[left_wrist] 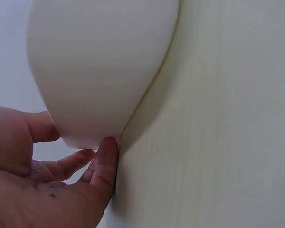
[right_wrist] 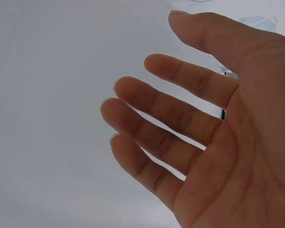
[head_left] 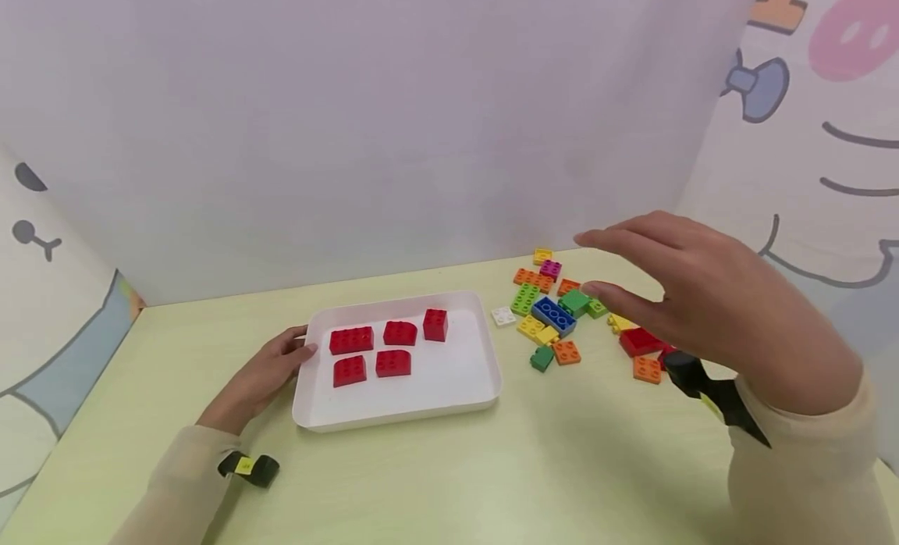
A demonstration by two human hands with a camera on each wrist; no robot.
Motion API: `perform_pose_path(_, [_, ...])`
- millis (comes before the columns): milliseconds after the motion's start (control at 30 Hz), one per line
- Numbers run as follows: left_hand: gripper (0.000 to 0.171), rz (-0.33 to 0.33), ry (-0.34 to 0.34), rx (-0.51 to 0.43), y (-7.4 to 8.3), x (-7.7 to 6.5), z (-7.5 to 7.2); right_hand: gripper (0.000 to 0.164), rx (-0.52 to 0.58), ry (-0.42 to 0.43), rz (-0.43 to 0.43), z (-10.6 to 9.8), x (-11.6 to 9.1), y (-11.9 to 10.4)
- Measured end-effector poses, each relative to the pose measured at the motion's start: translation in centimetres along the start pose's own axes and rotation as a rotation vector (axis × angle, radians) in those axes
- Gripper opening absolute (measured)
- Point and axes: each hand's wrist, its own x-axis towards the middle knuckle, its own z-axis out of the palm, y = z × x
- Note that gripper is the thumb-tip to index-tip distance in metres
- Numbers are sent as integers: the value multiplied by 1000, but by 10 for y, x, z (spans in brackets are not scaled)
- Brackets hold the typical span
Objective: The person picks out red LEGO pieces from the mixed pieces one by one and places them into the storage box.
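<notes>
A white tray lies on the table with several red bricks spaced apart inside it. At its left end my left hand holds the rim, the thumb over the edge and other fingers against the outer wall. The left wrist view shows that hand at the corner of the tray. My right hand is raised above the loose bricks at the right, fingers spread and extended. Seen from the right wrist, the palm holds nothing.
Right of the tray lie loose bricks in mixed colours, among them a blue brick, a white brick, an orange brick and a red brick, partly behind the right hand. A pale curtain hangs behind the table.
</notes>
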Motion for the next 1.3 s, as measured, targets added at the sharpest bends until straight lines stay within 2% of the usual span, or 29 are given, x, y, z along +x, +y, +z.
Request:
perform_pose_path(300, [60, -22, 15, 9, -7, -6, -4, 48, 18, -15, -24, 5, 1, 7])
perform_pose_path(433, [61, -22, 10, 7, -7, -7, -4, 51, 4, -31, -21, 11, -4, 16])
perform_pose_path(667, [62, -18, 4, 6, -3, -4, -5, 51, -40, -176, 128, 19, -24, 34])
perform_pose_path(833, [62, -22, 1, 5, -3, -3, -5, 50, -32, -197, 144, 22, -26, 39])
perform_pose_path(967, [62, -18, -2, 10, -4, -2, -4, 50, -26, -238, 197, 23, -29, 44])
perform_pose_path(1200, [61, -5, -13, 4, -2, 0, -2, 50, -11, -437, 339, 32, -43, 67])
perform_pose_path(1300, [61, -6, -13, 6, -1, 1, -1, 50, -8, -484, 362, 39, -49, 77])
